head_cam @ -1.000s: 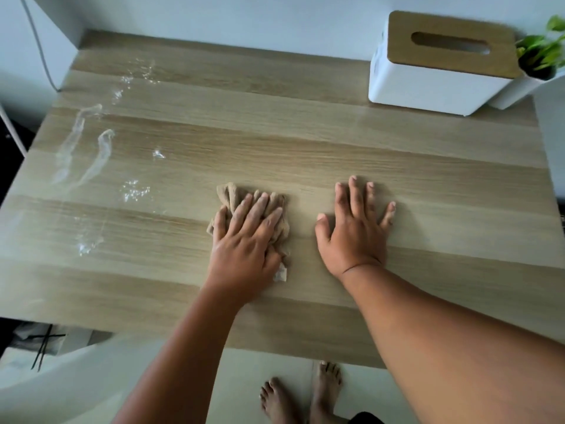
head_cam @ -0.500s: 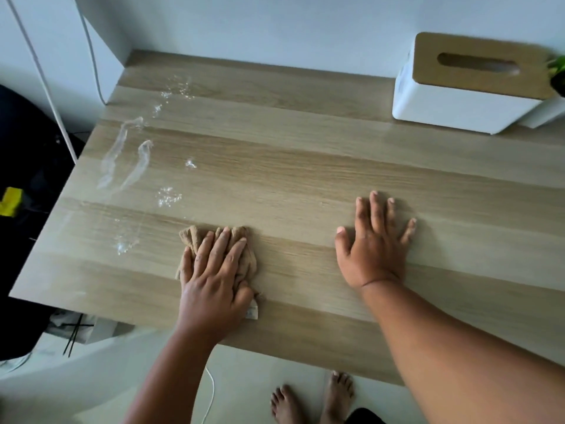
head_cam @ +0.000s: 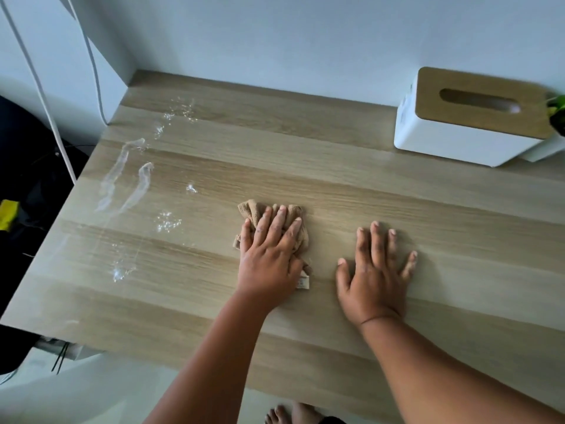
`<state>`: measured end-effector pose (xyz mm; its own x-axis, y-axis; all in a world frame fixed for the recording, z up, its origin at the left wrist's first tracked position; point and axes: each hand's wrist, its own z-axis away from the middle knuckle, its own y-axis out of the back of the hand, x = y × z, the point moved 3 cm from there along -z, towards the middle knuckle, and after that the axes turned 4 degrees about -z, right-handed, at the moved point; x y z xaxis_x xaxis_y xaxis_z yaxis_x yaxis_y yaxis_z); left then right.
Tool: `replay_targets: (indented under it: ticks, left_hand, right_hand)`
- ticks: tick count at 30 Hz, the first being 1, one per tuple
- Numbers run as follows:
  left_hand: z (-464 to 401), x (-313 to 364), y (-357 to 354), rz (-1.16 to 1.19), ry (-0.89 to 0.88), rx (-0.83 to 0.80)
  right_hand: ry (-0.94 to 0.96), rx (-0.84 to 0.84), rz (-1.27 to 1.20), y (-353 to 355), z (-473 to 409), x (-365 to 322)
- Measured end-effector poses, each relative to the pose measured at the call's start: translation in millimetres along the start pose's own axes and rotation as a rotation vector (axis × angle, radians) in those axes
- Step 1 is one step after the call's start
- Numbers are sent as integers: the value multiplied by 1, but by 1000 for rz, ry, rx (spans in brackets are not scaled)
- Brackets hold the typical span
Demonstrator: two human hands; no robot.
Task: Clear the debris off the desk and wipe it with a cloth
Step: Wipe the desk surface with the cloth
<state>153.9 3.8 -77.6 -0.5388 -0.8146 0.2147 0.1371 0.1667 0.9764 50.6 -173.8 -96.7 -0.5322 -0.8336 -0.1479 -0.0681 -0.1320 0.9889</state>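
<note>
wooden desk, left hand pressing cloth mid-desk, wet streaks leftward

Both arms reach forward from the lower edge of the view, bare to the elbow. The left hand lies palm down with its fingers straight and close together, pressing flat on the cloth; the thumb is tucked along the right side of the palm. The right hand lies palm down just beside it, apart from it, flat on the bare bench, fingers spread and straight, thumb pointing toward the left hand. Both wrists are level with the forearms. Two bare feet show under the near bench edge.
</note>
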Motion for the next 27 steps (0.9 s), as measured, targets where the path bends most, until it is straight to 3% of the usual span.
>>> replay_targets:
  ticks: [6, 27]
  left_hand:
    - [30, -20, 3, 7, -131, 43]
    - [122, -21, 20, -19, -17, -126]
  right_hand:
    - [0, -9, -2, 2, 0, -1]
    - [-2, -137, -107, 16, 3, 3]
